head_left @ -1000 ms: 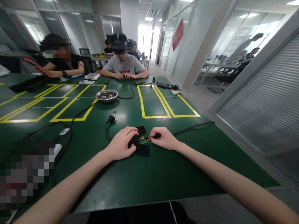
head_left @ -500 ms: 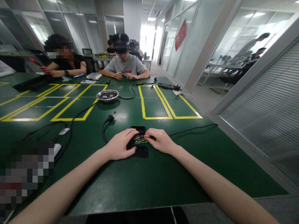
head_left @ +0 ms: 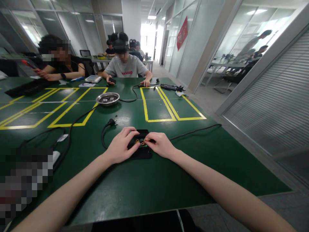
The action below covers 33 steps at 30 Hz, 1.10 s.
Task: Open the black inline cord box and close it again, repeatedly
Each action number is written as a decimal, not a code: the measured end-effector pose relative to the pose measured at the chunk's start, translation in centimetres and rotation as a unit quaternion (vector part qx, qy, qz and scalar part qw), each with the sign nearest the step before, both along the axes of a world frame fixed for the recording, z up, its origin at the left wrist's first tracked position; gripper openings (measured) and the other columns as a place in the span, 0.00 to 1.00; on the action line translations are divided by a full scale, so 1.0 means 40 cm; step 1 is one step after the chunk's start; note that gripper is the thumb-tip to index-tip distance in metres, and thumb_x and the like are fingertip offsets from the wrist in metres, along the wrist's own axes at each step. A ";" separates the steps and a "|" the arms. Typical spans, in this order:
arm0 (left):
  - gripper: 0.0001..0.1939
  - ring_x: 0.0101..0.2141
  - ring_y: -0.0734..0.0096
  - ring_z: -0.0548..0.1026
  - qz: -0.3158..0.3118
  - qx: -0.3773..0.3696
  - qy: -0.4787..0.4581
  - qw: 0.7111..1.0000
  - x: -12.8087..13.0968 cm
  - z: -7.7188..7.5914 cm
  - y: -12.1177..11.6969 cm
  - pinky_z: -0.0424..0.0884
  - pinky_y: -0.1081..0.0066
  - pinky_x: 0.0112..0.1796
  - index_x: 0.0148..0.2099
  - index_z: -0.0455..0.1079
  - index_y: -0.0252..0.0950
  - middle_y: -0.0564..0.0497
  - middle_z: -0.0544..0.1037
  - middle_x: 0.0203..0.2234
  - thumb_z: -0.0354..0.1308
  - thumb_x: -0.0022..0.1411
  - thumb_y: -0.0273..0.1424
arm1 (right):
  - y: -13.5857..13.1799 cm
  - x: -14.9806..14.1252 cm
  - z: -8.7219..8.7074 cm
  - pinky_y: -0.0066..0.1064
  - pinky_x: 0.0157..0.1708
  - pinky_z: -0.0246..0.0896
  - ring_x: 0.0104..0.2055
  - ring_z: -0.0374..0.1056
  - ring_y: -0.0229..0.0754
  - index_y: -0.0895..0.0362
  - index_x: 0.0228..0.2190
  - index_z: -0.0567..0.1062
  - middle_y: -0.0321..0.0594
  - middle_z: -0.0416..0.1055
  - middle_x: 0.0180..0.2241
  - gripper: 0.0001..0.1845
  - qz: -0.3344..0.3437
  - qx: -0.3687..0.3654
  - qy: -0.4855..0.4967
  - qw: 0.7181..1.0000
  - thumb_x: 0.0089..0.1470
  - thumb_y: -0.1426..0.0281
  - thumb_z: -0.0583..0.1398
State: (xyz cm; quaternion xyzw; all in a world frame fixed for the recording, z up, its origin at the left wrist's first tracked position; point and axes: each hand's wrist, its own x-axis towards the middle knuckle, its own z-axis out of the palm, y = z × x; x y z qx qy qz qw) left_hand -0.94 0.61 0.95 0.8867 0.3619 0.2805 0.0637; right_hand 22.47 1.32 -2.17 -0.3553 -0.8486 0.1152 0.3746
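From here, the circuit board (head_left: 142, 145) lies on the bench (head_left: 116, 190) between two black case halves (head_left: 145, 154), seemingly being adjusted. The left hand (head_left: 122, 145) spreads thumb from fingers; the right hand (head_left: 160, 144) draws its fingertips together, on what I can't tell. The next move probably wants steadiness.

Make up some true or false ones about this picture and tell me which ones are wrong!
1. The right hand is at the circuit board. True.
2. The metal bowl holds red apples. False: it holds metal pieces.
3. A black plug lies on the table. True.
4. The table is bright pink. False: it is green.
5. The left hand is inside the metal bowl. False: it is at the circuit board too.
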 end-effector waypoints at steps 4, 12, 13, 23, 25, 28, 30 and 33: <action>0.10 0.38 0.64 0.77 -0.024 -0.056 0.030 0.998 -0.024 0.024 0.003 0.74 0.67 0.41 0.46 0.70 0.37 0.47 0.76 0.41 0.50 0.72 0.36 | -0.005 0.004 0.004 0.30 0.36 0.67 0.33 0.75 0.41 0.55 0.29 0.75 0.39 0.79 0.32 0.08 0.002 0.000 0.030 1.000 0.60 0.77 0.63; 0.13 0.35 0.63 0.77 -0.009 -0.143 0.059 0.988 -0.038 0.018 0.011 0.69 0.69 0.36 0.45 0.70 0.38 0.49 0.79 0.35 0.47 0.73 0.37 | -0.011 0.011 0.012 0.31 0.36 0.68 0.35 0.75 0.42 0.55 0.33 0.77 0.42 0.79 0.35 0.06 0.002 0.010 0.032 0.999 0.63 0.73 0.62; 0.13 0.35 0.63 0.77 -0.007 -0.154 0.055 0.987 -0.039 0.018 0.013 0.69 0.69 0.36 0.44 0.70 0.38 0.49 0.79 0.35 0.47 0.73 0.38 | -0.009 0.013 0.015 0.30 0.36 0.68 0.36 0.76 0.42 0.55 0.34 0.78 0.42 0.79 0.36 0.04 -0.002 0.013 0.022 1.000 0.63 0.72 0.62; 0.13 0.25 0.72 0.66 -0.045 -0.216 -0.012 0.975 -0.027 0.051 -0.019 0.60 0.73 0.29 0.32 0.64 0.37 0.55 0.71 0.23 0.50 0.69 0.37 | -0.027 0.048 0.048 0.30 0.31 0.66 0.32 0.75 0.41 0.56 0.36 0.79 0.42 0.79 0.32 0.08 0.072 0.070 -0.031 0.994 0.65 0.69 0.60; 0.13 0.25 0.73 0.65 -0.059 -0.216 -0.012 0.975 -0.022 0.051 -0.027 0.59 0.74 0.29 0.32 0.63 0.37 0.56 0.70 0.23 0.50 0.69 0.36 | -0.039 0.050 0.053 0.30 0.30 0.65 0.31 0.73 0.40 0.56 0.36 0.79 0.41 0.78 0.31 0.07 0.077 0.068 -0.033 0.994 0.64 0.70 0.60; 0.12 0.24 0.73 0.65 -0.073 -0.215 -0.008 0.974 -0.019 0.052 -0.034 0.59 0.74 0.29 0.31 0.64 0.37 0.55 0.70 0.22 0.50 0.68 0.34 | -0.050 0.050 0.054 0.29 0.28 0.63 0.29 0.73 0.39 0.55 0.35 0.78 0.40 0.78 0.30 0.07 0.097 0.067 -0.041 0.992 0.64 0.70 0.60; 0.12 0.24 0.73 0.65 -0.074 -0.214 -0.010 0.974 -0.019 0.054 -0.036 0.59 0.74 0.28 0.31 0.64 0.37 0.55 0.70 0.22 0.51 0.67 0.34 | -0.052 0.049 0.053 0.29 0.27 0.62 0.29 0.73 0.39 0.55 0.35 0.78 0.40 0.77 0.30 0.07 0.105 0.070 -0.044 0.991 0.65 0.70 0.60; 0.10 0.24 0.74 0.66 -0.074 -0.214 -0.008 0.974 -0.020 0.056 -0.039 0.59 0.74 0.28 0.31 0.65 0.37 0.55 0.71 0.22 0.52 0.66 0.32 | -0.052 0.047 0.049 0.29 0.28 0.63 0.30 0.73 0.40 0.55 0.36 0.78 0.40 0.77 0.30 0.07 0.109 0.062 -0.049 0.991 0.65 0.70 0.59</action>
